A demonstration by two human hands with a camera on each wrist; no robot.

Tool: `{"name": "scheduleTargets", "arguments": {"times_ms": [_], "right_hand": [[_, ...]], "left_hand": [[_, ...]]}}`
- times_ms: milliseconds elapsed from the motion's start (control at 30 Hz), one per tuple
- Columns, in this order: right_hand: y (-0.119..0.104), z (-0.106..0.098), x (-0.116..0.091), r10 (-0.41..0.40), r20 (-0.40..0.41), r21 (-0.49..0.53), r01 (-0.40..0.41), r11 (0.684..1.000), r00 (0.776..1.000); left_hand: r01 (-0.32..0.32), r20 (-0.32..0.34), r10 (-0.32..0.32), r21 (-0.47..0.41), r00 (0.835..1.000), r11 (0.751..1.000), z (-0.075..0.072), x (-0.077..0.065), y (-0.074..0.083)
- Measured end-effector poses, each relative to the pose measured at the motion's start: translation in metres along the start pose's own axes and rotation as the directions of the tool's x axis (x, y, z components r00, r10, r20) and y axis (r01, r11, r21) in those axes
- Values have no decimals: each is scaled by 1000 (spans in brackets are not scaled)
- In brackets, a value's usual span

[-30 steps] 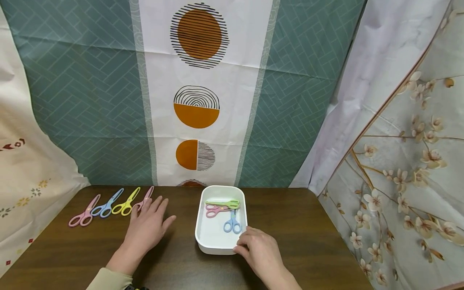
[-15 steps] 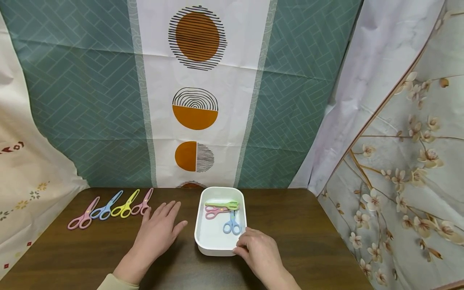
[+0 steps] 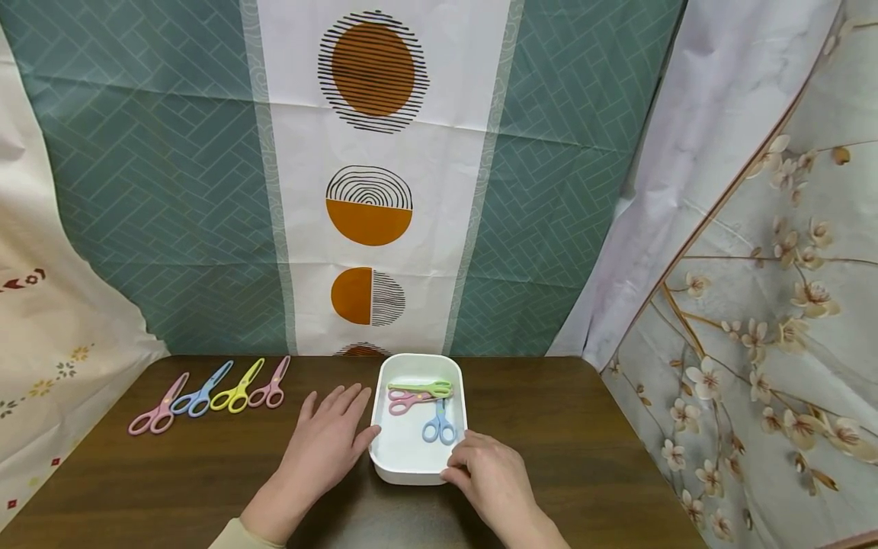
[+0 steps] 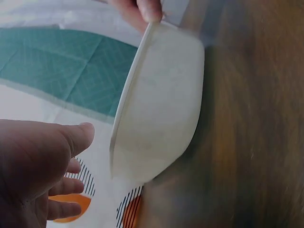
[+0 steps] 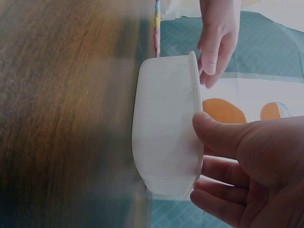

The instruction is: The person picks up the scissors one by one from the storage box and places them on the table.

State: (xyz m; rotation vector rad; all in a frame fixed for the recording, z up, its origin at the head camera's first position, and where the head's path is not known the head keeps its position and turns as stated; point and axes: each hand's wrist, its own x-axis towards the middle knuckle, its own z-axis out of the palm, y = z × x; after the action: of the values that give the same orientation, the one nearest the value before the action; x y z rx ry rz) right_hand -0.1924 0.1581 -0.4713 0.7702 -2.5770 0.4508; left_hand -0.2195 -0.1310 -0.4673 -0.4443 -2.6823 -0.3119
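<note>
A white plastic box [image 3: 406, 460] sits on the table, holding green scissors [image 3: 439, 388], pink scissors [image 3: 400, 405] and blue scissors [image 3: 439, 430]. At its near right corner, my right hand [image 3: 492, 479] pinches the rim between thumb and fingers; the right wrist view also shows this grip on the box [image 5: 166, 114]. My left hand [image 3: 321, 444] hovers beside the box's left wall, fingers spread and holding nothing. Its thumb is close to the rim, and in the left wrist view the left hand [image 4: 42, 161] appears apart from the box [image 4: 159, 99].
At the table's back left lie more scissors in a slanted row: pink scissors [image 3: 161, 412], blue scissors [image 3: 200, 394], yellow scissors [image 3: 237, 393] and another pink pair [image 3: 271, 389]. A patterned curtain [image 3: 370, 229] hangs behind the brown table [image 3: 569, 427].
My left hand has moved right, away from the row of scissors and over to the box's left side. My right hand keeps its grip on the rim; the box stays in place.
</note>
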Motion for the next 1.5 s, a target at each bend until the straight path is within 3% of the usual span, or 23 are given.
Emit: {"name": "scheduleTargets", "arguments": {"times_ms": [700, 1500], "right_hand": [[0, -1, 0, -10, 2, -4, 10, 1000, 1000], [2, 1, 0, -17, -14, -24, 17, 1000, 1000]], "left_hand": [[-145, -8, 145, -47, 989, 988, 14, 2, 37], [-242, -52, 239, -65, 970, 968, 35, 15, 51]]}}
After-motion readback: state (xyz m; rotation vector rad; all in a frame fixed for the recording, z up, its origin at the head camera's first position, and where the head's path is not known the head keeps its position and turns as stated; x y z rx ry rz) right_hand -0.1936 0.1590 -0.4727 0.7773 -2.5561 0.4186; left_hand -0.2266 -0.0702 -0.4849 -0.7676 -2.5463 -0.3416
